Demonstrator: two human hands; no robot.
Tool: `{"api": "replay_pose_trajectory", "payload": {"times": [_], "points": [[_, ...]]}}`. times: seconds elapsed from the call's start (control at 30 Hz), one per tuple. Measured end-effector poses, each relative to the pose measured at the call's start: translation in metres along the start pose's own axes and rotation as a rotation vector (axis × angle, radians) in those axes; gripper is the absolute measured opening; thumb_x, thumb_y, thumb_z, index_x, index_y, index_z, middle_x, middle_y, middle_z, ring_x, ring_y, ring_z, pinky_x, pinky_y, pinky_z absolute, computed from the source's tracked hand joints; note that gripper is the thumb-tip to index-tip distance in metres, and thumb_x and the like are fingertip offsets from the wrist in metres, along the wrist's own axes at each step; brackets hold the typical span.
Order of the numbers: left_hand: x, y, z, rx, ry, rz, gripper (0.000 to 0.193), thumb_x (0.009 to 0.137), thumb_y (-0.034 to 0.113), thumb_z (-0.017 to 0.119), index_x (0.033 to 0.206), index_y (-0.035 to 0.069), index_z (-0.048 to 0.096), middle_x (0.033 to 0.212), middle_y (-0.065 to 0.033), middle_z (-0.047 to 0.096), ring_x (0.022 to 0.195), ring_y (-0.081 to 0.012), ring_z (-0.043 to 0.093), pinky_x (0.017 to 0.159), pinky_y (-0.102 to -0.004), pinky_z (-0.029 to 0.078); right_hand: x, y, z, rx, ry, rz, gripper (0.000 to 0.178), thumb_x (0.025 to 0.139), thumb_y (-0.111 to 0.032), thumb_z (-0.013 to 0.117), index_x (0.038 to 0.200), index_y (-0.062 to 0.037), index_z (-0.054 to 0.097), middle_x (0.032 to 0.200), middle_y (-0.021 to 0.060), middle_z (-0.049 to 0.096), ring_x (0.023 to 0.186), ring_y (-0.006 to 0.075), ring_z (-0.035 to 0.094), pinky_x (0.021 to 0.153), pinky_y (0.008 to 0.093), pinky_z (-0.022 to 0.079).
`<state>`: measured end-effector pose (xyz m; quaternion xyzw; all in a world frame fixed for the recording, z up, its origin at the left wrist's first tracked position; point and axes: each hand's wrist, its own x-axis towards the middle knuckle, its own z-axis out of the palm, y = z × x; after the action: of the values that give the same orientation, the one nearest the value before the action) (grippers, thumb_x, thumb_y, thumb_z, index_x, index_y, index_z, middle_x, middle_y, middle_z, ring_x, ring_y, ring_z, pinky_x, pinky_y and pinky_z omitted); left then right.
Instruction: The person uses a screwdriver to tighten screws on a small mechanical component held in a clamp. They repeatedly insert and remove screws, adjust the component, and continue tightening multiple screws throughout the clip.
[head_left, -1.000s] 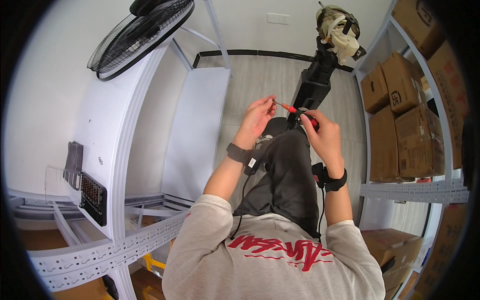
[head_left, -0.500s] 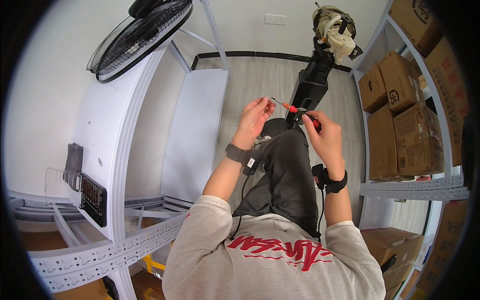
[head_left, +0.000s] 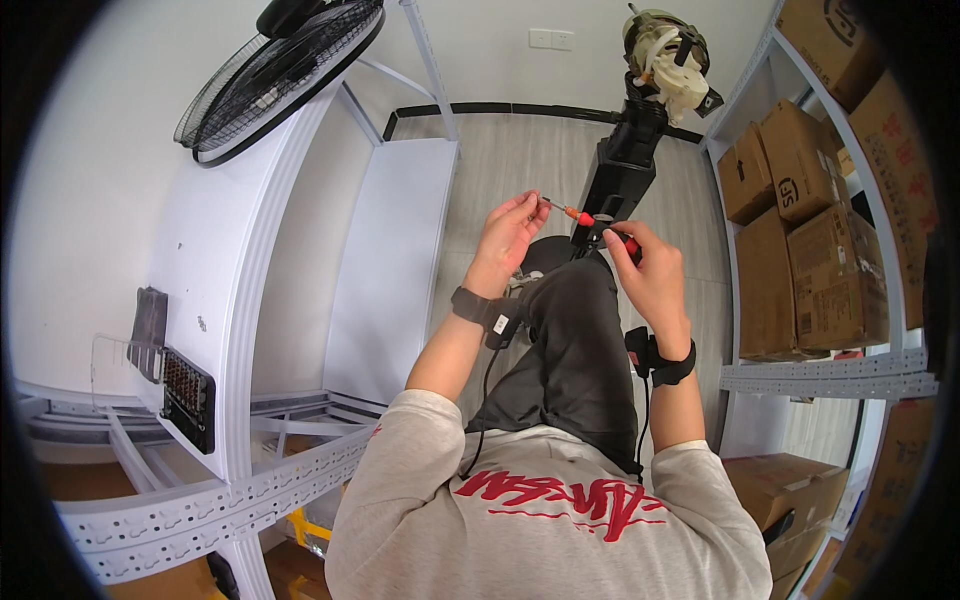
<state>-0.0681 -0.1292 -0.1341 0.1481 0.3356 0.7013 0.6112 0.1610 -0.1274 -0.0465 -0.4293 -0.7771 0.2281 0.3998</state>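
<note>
- Far left: fan grille point(head_left: 275, 75), black wire, round, lies up on top of a white shelf unit point(head_left: 215, 300) w/ perforated uprights; small dark perforated panel point(head_left: 187, 398) fixed low on its side
- Left hand point(head_left: 512, 232): raised over the lap, fingers curled, fingertips pinched at the metal tip end of the screwdriver point(head_left: 590, 219); dark wristband w/ a cable running down the forearm
- Screwdriver: thin metal shaft, orange collar, red-and-black handle; lies roughly level between both hands, just in front of the black fan column point(head_left: 622, 170)
- Right hand point(head_left: 652, 275): closed round the screwdriver handle, thumb on top; dark wristband on that wrist too
- Fan column: black, runs up from near the person's knee to a bare fan motor point(head_left: 665, 52), cream and metal, no cover on it; base stands on the grey wood-look floor point(head_left: 520, 160)
- Person: seated, dark trousers, grey top w/ red print
- Right: cardboard boxes point(head_left: 800, 220) stacked on a white metal rack point(head_left: 830, 375), more boxes below it
</note>
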Motion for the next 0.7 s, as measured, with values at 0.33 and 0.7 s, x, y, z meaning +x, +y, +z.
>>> {"api": "replay_pose_trajectory", "payload": {"times": [0.33, 0.7], "points": [[0.004, -0.001, -0.005, -0.065, -0.057, -0.021, 0.023, 0.094, 0.000, 0.062, 0.117, -0.006, 0.059, 0.106, -0.0104, 0.065, 0.098, -0.0171, 0.063, 0.093, -0.0268, 0.052, 0.001, -0.001, 0.000, -0.009, -0.013, 0.012, 0.020, 0.090, -0.023, 0.072, 0.097, -0.0047, 0.071, 0.062, 0.0118, 0.061, 0.053, 0.0268, 0.060, 0.051, 0.0349, 0.046], [0.010, -0.002, -0.012, -0.111, -0.090, -0.061, 0.022, 0.093, -0.002, 0.063, 0.115, -0.003, 0.060, 0.105, -0.0090, 0.065, 0.095, -0.0158, 0.063, 0.088, -0.0258, 0.051, 0.000, -0.001, 0.001, 0.002, -0.032, 0.027, 0.020, 0.091, -0.023, 0.071, 0.096, -0.0039, 0.071, 0.061, 0.0118, 0.059, 0.052, 0.0271, 0.058, 0.051, 0.0353, 0.044]]}}
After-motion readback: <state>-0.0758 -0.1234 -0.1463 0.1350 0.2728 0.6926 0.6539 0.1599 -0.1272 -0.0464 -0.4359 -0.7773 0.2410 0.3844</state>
